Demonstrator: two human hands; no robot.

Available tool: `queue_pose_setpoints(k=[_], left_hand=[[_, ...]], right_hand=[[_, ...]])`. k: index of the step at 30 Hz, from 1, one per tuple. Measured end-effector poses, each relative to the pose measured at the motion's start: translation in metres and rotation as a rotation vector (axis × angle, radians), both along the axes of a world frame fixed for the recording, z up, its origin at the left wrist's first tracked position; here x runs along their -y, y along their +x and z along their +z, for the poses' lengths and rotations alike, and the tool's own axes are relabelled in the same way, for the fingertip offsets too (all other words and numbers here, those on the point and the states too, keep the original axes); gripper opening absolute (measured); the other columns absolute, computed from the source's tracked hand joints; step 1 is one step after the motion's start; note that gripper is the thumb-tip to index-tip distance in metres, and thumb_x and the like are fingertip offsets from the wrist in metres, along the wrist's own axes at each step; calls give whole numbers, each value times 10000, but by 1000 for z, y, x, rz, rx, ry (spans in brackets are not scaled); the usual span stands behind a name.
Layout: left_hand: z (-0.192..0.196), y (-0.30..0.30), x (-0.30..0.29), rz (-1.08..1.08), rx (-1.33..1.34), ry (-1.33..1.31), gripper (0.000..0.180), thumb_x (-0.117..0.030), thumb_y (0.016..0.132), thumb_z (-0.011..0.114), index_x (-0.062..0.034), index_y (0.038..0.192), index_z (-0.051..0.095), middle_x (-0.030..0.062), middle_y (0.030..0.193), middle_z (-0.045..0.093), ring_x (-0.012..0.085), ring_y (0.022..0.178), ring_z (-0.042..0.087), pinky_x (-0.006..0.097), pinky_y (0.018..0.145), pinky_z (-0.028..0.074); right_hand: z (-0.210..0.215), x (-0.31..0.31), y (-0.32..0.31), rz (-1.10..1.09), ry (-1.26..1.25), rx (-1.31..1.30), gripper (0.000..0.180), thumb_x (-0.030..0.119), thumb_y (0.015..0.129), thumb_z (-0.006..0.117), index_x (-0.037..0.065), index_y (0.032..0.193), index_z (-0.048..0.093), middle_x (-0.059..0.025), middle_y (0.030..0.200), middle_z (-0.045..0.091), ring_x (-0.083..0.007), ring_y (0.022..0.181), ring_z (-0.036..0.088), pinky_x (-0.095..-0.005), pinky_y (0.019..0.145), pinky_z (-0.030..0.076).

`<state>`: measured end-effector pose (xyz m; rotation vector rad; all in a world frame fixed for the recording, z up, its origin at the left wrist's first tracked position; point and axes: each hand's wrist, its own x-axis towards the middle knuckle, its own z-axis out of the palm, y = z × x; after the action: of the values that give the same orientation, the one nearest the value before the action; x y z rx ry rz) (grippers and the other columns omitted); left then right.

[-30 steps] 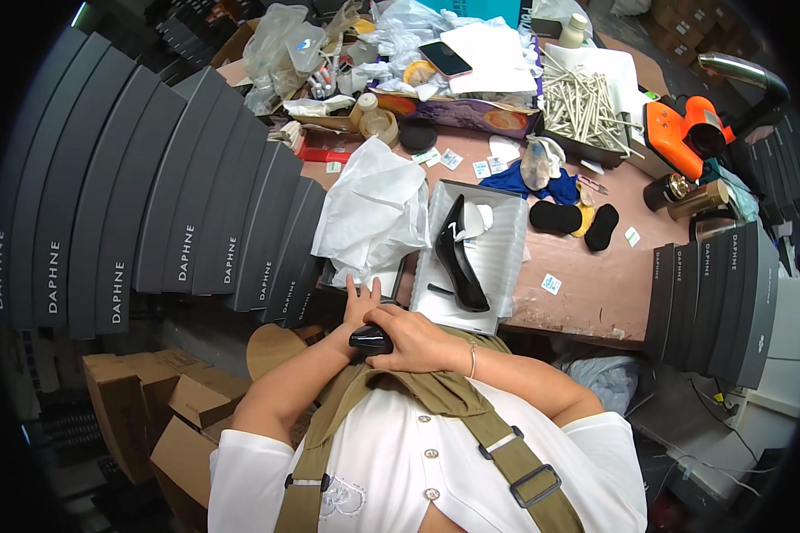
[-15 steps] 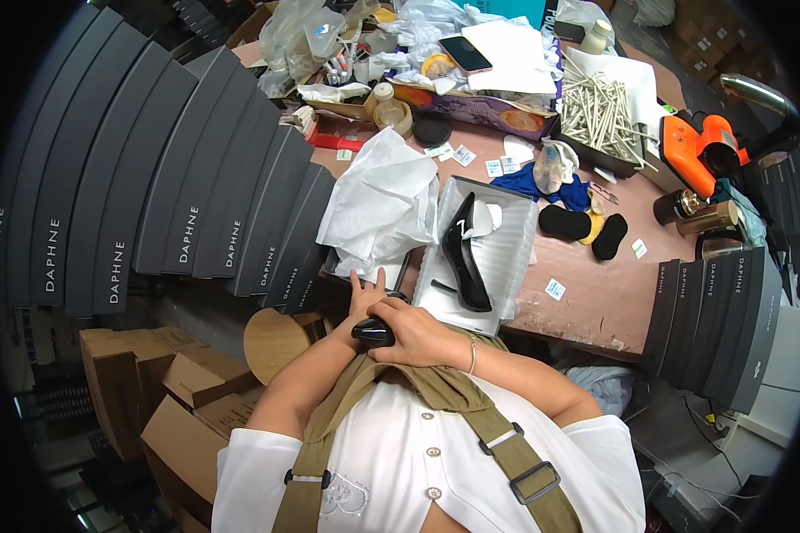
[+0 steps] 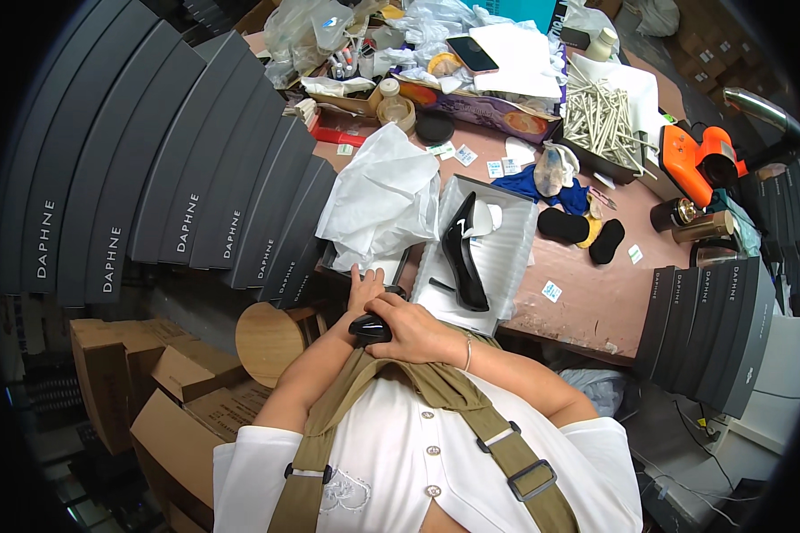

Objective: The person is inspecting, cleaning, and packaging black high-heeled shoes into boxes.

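Note:
My right hand [image 3: 413, 330] is closed around a glossy black high-heeled shoe [image 3: 371, 329] at my waist. Its toe points left, and my fingers and wrist hide much of the rest. Just beyond it, my left hand [image 3: 364, 289] reaches forward with fingers stretched out near the edge of a dark shoe box [image 3: 393, 267]. White tissue paper [image 3: 378, 191] spreads up out of that box. To the right, a second black high-heeled shoe [image 3: 465, 258] lies on its side in a white-lined tray [image 3: 514, 233], with white padding at its opening.
Stacks of dark shoe boxes rise at the left [image 3: 164, 151] and right [image 3: 707, 333]. Farther back are a box of white sticks [image 3: 603, 115], an orange tool [image 3: 698, 160], a phone [image 3: 473, 55] and black pads [image 3: 563, 225]. Open cartons [image 3: 182, 426] and a round wooden stool [image 3: 269, 342] stand lower left.
My left hand's fingers have drawn a little closer together at the box edge. The shoe in my right hand has barely shifted, and the view has turned slightly.

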<state>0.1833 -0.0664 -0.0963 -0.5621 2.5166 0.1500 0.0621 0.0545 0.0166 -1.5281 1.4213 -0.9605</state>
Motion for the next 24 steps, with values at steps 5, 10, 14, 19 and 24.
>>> queue_pose_setpoints(k=[5, 10, 14, 19, 24], left_hand=[[-7, 5, 4, -25, -51, 31, 368, -437, 804, 581, -121, 921, 729, 139, 1051, 516, 311, 1107, 453, 628, 1074, 118], [-6, 20, 0, -41, -410, 82, 352, -413, 780, 606, -90, 880, 701, 133, 1002, 504, 315, 1081, 452, 626, 1056, 144], [4, 30, -5, -36, -628, 128, 379, -382, 731, 668, -28, 862, 631, 122, 932, 477, 319, 1028, 465, 623, 1017, 204], [3, 43, -5, 174, -651, 283, 478, -374, 720, 685, -33, 1045, 600, 132, 1110, 535, 337, 1117, 463, 556, 1011, 284], [30, 44, -11, 377, -730, 264, 112, -48, 647, 714, -8, 700, 624, 182, 1105, 571, 353, 1047, 533, 393, 886, 442]], right_hand=[[-4, 0, 5, -1, -14, -32, 533, 272, 686, 714, 20, 1107, 504, -252, 1040, 520, -427, 880, 591, -461, 779, 502], [11, -2, 4, -25, -23, -30, 538, 269, 681, 722, 20, 1102, 496, -233, 1049, 526, -413, 882, 593, -458, 769, 505], [14, -3, 1, -39, 2, -22, 539, 265, 678, 731, 22, 1096, 491, -217, 1058, 531, -408, 874, 596, -452, 767, 508], [18, -5, -4, -101, -17, 27, 541, 264, 674, 737, 23, 1093, 496, -214, 1037, 552, -402, 903, 594, -442, 782, 505], [2, -9, -12, -207, 9, 124, 588, 236, 662, 766, -3, 1147, 535, -206, 1080, 584, -359, 980, 596, -377, 863, 479]])
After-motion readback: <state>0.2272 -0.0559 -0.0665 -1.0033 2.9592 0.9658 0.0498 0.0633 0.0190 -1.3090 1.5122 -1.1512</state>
